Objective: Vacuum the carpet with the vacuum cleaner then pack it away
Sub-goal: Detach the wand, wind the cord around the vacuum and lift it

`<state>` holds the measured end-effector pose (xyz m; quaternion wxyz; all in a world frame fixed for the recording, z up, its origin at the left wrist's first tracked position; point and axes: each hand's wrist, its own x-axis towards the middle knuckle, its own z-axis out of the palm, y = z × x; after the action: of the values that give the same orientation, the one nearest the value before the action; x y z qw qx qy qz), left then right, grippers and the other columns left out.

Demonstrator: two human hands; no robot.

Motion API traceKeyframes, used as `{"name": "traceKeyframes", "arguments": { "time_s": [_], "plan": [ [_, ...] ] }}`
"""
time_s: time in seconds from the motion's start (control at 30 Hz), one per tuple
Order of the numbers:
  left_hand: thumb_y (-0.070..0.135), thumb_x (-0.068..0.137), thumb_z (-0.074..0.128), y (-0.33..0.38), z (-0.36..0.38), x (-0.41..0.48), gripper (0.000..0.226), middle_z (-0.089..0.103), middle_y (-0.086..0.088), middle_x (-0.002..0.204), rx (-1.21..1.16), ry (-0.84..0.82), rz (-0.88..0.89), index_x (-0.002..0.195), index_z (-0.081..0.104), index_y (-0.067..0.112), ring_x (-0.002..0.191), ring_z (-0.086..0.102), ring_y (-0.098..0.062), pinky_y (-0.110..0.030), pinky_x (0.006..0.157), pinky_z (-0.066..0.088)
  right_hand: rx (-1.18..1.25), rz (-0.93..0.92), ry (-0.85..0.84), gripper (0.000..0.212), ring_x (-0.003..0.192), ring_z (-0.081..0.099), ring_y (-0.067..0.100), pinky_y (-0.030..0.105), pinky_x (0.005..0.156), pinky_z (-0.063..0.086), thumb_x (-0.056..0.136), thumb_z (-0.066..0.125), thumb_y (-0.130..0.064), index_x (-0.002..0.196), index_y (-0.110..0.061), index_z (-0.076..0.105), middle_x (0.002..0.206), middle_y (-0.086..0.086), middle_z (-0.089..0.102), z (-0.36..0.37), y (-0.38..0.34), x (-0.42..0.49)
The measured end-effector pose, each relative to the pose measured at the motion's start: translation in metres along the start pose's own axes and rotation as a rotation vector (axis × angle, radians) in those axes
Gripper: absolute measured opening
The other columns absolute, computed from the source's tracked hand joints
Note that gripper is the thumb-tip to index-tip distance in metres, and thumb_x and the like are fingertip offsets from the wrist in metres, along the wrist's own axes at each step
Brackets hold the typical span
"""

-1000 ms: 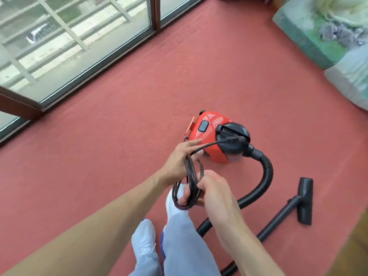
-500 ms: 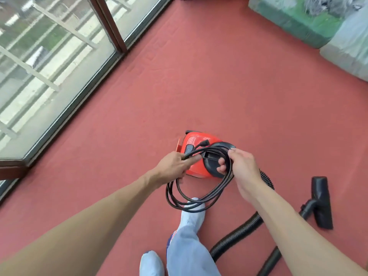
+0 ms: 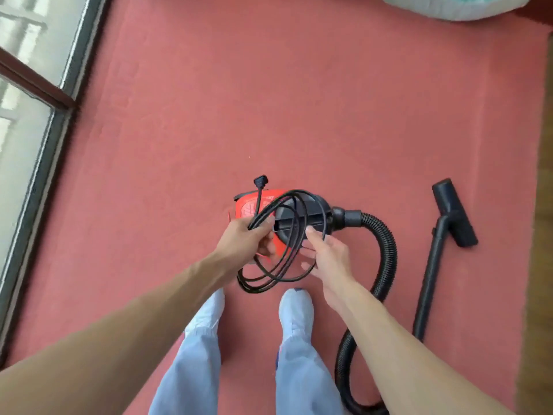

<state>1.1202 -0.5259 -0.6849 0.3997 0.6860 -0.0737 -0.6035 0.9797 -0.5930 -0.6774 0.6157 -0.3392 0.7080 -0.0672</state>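
Note:
A small red and black vacuum cleaner (image 3: 248, 206) stands on the red carpet (image 3: 269, 100) just ahead of my feet. My left hand (image 3: 242, 242) grips the coiled black power cord (image 3: 279, 265) above it; the plug (image 3: 261, 181) sticks up past the coil. My right hand (image 3: 327, 256) is beside the coil with fingers spread, its fingertips at the loops near the black handle (image 3: 299, 218). A ribbed black hose (image 3: 386, 253) curves from the body toward me. The black wand and floor nozzle (image 3: 452, 214) lie on the carpet to the right.
A glass door with a dark frame (image 3: 39, 163) runs along the left. A light bundle of bedding (image 3: 454, 7) lies at the far right. Wooden floor (image 3: 543, 205) borders the carpet's right edge. My two feet in light shoe covers (image 3: 296, 307) stand behind the vacuum.
I have stepped closer, so the vacuum is right below me. My right hand has let go of the coil and opened. The left hand still holds the cord over the vacuum.

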Motion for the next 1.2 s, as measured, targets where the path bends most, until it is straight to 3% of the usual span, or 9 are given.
{"name": "traceKeyframes", "arguments": {
  "time_s": [0.23, 0.37, 0.57, 0.67, 0.8, 0.9, 1.0, 1.1, 1.2],
  "plan": [
    [0.022, 0.097, 0.063, 0.027, 0.015, 0.033, 0.023, 0.042, 0.013, 0.036, 0.047, 0.042, 0.024, 0.076, 0.062, 0.013, 0.031, 0.038, -0.005, -0.019, 0.039, 0.033, 0.095, 0.048, 0.004, 0.036, 0.107, 0.061, 0.015, 0.045, 0.085, 0.058, 0.085, 0.069, -0.046, 0.113, -0.025, 0.063, 0.122, -0.003, 0.064, 0.014, 0.029, 0.008],
    [0.028, 0.093, 0.067, 0.029, 0.019, 0.059, 0.025, 0.049, 0.009, 0.050, 0.134, 0.185, 0.043, 0.074, 0.054, 0.019, 0.048, 0.047, -0.012, -0.023, 0.054, 0.041, 0.295, 0.151, 0.016, 0.083, 0.121, 0.055, 0.022, 0.046, 0.086, 0.058, 0.082, 0.072, -0.048, 0.149, -0.014, 0.036, 0.143, 0.000, 0.046, 0.019, 0.040, 0.015],
    [0.006, 0.088, 0.063, 0.015, 0.041, 0.083, 0.029, 0.045, 0.004, 0.066, 0.720, -0.027, 0.180, 0.071, 0.045, 0.020, 0.062, 0.043, -0.017, -0.025, 0.053, 0.034, 0.561, 0.134, -0.054, 0.033, 0.105, 0.065, 0.020, 0.045, 0.076, 0.060, 0.098, 0.055, -0.033, 0.124, -0.014, 0.061, 0.115, 0.004, 0.068, 0.014, 0.057, 0.029],
    [0.010, 0.091, 0.062, 0.009, 0.062, 0.084, 0.025, 0.061, -0.003, 0.093, 0.916, -0.197, 0.250, 0.115, 0.057, 0.017, 0.090, 0.058, -0.026, -0.030, 0.071, 0.045, 0.637, 0.146, -0.035, 0.027, 0.102, 0.064, 0.020, 0.044, 0.076, 0.060, 0.101, 0.050, -0.023, 0.124, -0.013, 0.059, 0.111, 0.003, 0.066, 0.009, 0.063, 0.031],
    [0.019, 0.091, 0.067, 0.003, 0.069, 0.087, 0.053, 0.062, -0.018, 0.109, 1.164, -0.193, 0.326, 0.133, 0.036, 0.009, 0.100, 0.061, -0.040, -0.039, 0.076, 0.044, 0.294, 0.012, -0.046, 0.024, 0.104, 0.062, 0.022, 0.043, 0.089, 0.055, 0.095, 0.048, -0.005, 0.097, -0.020, 0.066, 0.100, -0.002, 0.067, -0.013, 0.093, 0.025],
    [0.026, 0.093, 0.067, -0.005, 0.068, 0.087, 0.046, 0.056, -0.013, 0.101, 1.153, -0.151, 0.246, 0.121, 0.035, 0.007, 0.092, 0.057, -0.034, -0.035, 0.071, 0.036, -0.007, -0.143, 0.385, 0.023, 0.091, 0.061, 0.014, 0.029, 0.083, 0.048, 0.091, 0.051, -0.005, 0.097, -0.020, 0.066, 0.097, -0.003, 0.065, -0.041, 0.123, 0.026],
    [0.033, 0.092, 0.067, -0.015, 0.067, 0.087, 0.038, 0.061, -0.005, 0.098, 1.187, -0.124, 0.254, 0.119, 0.051, 0.012, 0.084, 0.055, -0.024, -0.032, 0.066, 0.038, -0.079, -0.008, 0.766, 0.031, 0.107, 0.053, 0.021, 0.027, 0.091, 0.040, 0.085, 0.058, -0.005, 0.115, -0.012, 0.057, 0.118, 0.007, 0.055, -0.081, 0.165, 0.031],
    [0.036, 0.088, 0.071, -0.022, 0.063, 0.085, 0.022, 0.060, 0.006, 0.078, 1.201, -0.071, 0.294, 0.101, 0.060, 0.022, 0.067, 0.054, -0.012, -0.028, 0.055, 0.039, -0.198, 0.303, 0.653, 0.061, 0.129, 0.039, 0.035, 0.042, 0.104, 0.036, 0.084, 0.067, -0.014, 0.139, -0.009, 0.043, 0.138, 0.017, 0.040, -0.115, 0.215, 0.032],
    [0.041, 0.083, 0.074, -0.028, 0.056, 0.085, 0.025, 0.065, 0.001, 0.079, 1.120, 0.036, 0.268, 0.097, 0.067, 0.022, 0.075, 0.062, -0.023, -0.032, 0.063, 0.047, -0.350, 0.461, 0.390, 0.070, 0.129, 0.035, 0.037, 0.046, 0.102, 0.036, 0.081, 0.073, -0.025, 0.142, -0.016, 0.041, 0.137, 0.015, 0.043, -0.129, 0.256, 0.026]
  ]
}}
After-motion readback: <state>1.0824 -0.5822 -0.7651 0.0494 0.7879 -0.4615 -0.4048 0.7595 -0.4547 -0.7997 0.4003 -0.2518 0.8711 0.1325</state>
